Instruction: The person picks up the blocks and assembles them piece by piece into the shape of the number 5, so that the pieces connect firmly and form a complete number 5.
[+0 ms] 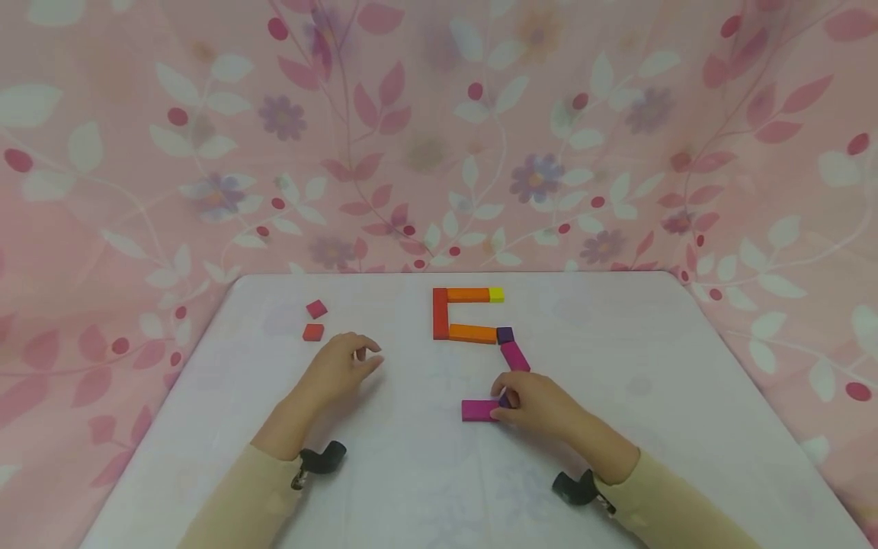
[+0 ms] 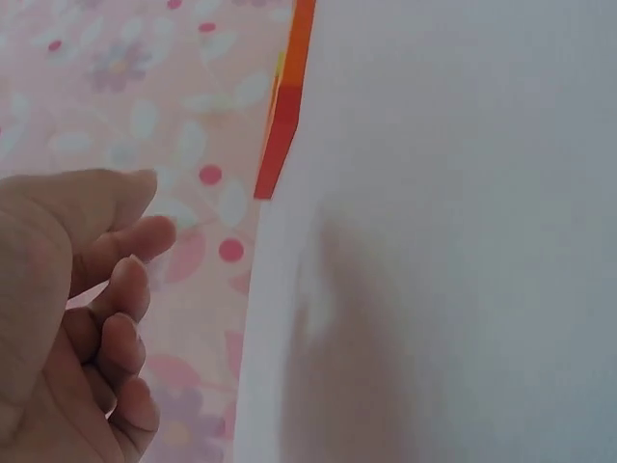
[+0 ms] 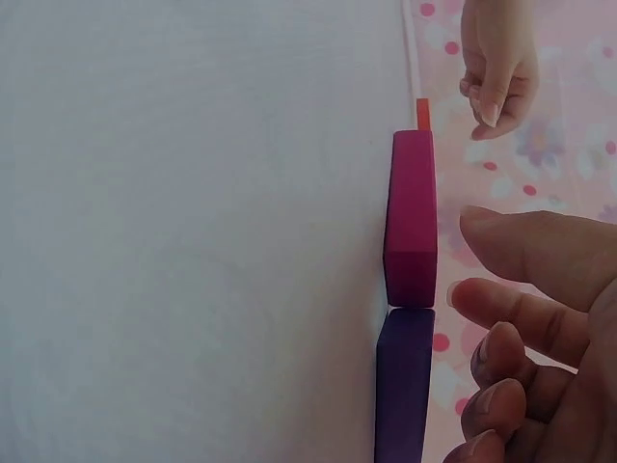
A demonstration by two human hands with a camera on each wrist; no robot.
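My right hand [image 1: 542, 400] is over a magenta block [image 1: 479, 411] and a small dark purple block [image 1: 504, 400]. In the right wrist view, the magenta block [image 3: 413, 212] and the purple block [image 3: 403, 386] lie end to end, and a gap separates the fingertips [image 3: 482, 227] from them. Part of the purple block is hidden by this hand in the head view. Loosely curled and holding nothing, my left hand [image 1: 336, 370] hovers above the table, nearest to a red-orange piece [image 1: 313, 332] and a red piece [image 1: 316, 309].
A red bar [image 1: 440, 314], an upper orange bar [image 1: 469, 295], a yellow piece [image 1: 497, 295] and a lower orange bar [image 1: 472, 334] form a bracket shape. From its lower end, a purple cube [image 1: 505, 335] and a slanted magenta block [image 1: 515, 356] continue down across the white table [image 1: 398, 488].
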